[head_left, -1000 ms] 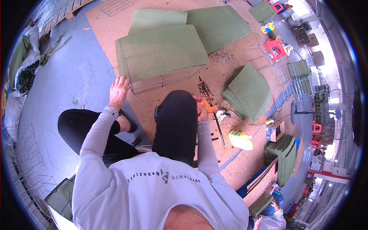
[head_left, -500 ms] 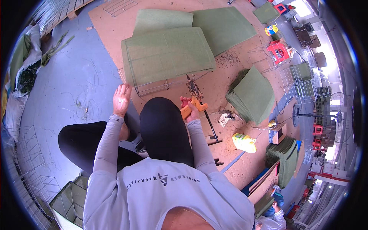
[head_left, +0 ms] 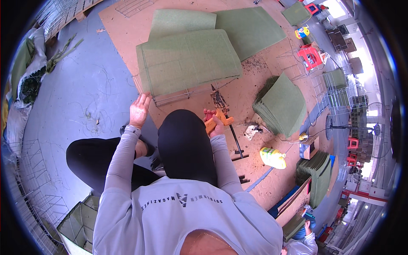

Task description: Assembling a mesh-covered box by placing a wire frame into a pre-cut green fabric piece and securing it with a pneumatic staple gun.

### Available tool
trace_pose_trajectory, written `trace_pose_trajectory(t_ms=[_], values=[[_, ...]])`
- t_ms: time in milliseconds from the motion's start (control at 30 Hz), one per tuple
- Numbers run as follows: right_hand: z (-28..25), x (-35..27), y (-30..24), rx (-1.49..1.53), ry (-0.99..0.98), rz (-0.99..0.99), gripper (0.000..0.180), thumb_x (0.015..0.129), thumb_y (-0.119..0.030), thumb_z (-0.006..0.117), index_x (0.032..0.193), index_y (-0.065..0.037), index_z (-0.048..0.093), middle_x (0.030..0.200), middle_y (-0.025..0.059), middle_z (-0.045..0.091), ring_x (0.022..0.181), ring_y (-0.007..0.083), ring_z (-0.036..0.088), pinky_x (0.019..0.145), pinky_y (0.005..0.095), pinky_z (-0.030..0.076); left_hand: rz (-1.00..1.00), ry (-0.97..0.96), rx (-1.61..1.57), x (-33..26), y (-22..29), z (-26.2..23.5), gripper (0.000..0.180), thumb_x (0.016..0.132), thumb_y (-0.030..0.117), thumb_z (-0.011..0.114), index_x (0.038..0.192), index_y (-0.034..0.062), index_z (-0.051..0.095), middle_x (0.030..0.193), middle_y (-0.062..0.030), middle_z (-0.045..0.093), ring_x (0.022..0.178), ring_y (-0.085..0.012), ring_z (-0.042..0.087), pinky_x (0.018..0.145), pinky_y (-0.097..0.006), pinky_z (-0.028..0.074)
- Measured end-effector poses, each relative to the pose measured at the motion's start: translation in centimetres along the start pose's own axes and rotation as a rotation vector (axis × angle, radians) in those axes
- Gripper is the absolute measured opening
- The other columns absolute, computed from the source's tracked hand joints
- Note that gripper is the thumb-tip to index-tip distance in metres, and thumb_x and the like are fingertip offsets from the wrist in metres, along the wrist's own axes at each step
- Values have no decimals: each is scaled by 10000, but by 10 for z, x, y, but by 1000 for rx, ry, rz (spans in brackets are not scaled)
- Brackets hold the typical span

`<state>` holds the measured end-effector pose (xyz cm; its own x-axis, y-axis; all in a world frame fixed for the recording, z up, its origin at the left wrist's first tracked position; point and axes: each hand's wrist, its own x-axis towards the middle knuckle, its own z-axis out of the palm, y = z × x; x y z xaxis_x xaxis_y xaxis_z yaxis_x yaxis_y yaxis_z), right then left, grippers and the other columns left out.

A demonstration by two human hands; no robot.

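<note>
My right hand (head_left: 216,122) is closed around the orange handle of a hot glue gun (head_left: 222,120), beside my right knee. The gun's blackened, crusted nozzle points away from me, close to a wire frame's near edge. A long black rod (head_left: 235,138) runs back from the gun toward the board. Ahead of me, a green fabric sheet (head_left: 187,59) lies over the wire frame (head_left: 191,94). My left hand (head_left: 139,111) is at the frame's near left corner, fingers stretched out. Whether its fingertips touch the corner I cannot tell.
Brown board (head_left: 123,42) covers the floor ahead. More green sheets (head_left: 250,32) lie behind the frame, with a stack of them (head_left: 282,106) to the right. A yellow bottle (head_left: 273,157), a fan (head_left: 374,129) and a red stool (head_left: 310,57) stand rightward. Another person (head_left: 304,244) is at lower right.
My view has shifted slightly. My left hand has moved a little toward the frame's near left corner. My right hand keeps hold of the glue gun.
</note>
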<state>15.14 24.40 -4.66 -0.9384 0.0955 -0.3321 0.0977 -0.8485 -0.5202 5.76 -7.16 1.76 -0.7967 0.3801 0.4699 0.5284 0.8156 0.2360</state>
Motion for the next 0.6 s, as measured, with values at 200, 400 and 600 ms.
trace_pose_trajectory(t_ms=[200,400,600], values=[[-1,3,3,-11,2,8,218,748,-92,616,943,-78,519,1027,92,559,1096,233,473,798,335,444,-3,-63,-12,-3,0,0,251,687,56,510,937,37,521,964,-62,524,847,-228,544,664,-322,477],[8,13,13,26,24,55,211,735,-106,625,911,-77,513,972,108,581,1025,251,526,760,346,451,-104,8,-99,-9,-8,5,236,718,52,525,951,21,512,902,-77,536,822,-273,543,675,-337,472],[13,19,16,48,48,73,186,745,-113,624,904,-74,536,932,90,599,1003,251,537,751,347,457,-919,250,-673,5,7,11,284,813,266,587,892,-5,554,844,-73,591,715,-174,571,660,-301,443]])
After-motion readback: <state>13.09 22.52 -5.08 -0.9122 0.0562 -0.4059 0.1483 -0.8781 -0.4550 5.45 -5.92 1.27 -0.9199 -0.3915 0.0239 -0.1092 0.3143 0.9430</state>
